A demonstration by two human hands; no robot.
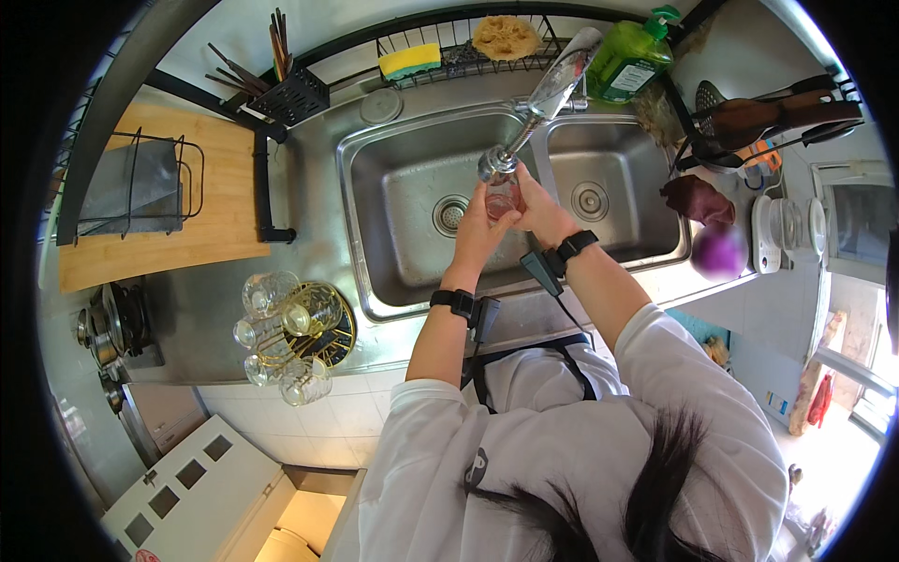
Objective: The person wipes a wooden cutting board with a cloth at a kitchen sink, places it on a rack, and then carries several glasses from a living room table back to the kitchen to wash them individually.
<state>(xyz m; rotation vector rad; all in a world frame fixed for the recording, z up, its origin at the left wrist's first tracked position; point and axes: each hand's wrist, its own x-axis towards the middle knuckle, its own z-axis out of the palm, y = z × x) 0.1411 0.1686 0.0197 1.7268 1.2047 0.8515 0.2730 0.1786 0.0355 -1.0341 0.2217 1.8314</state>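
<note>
My left hand (480,235) and my right hand (539,209) are wrapped around a clear drinking glass (501,198). They hold it directly beneath the head of a flexible metal faucet (497,163), above the larger basin of a stainless steel sink (400,232). The faucet head overlaps the rim of the glass, and fingers cover its sides. Whether water is flowing into it I cannot tell. A drain strainer (451,216) shows to the left of my hands. Both wrists wear black straps with small devices attached.
Left of the sink, several glass mugs hang on a gold-and-black stand (324,337). A smaller basin (618,168) adjoins on the right. Behind are a wire rack (456,60) with a yellow sponge (409,62), and a green soap bottle (628,63). Utensils (772,119) hang at right.
</note>
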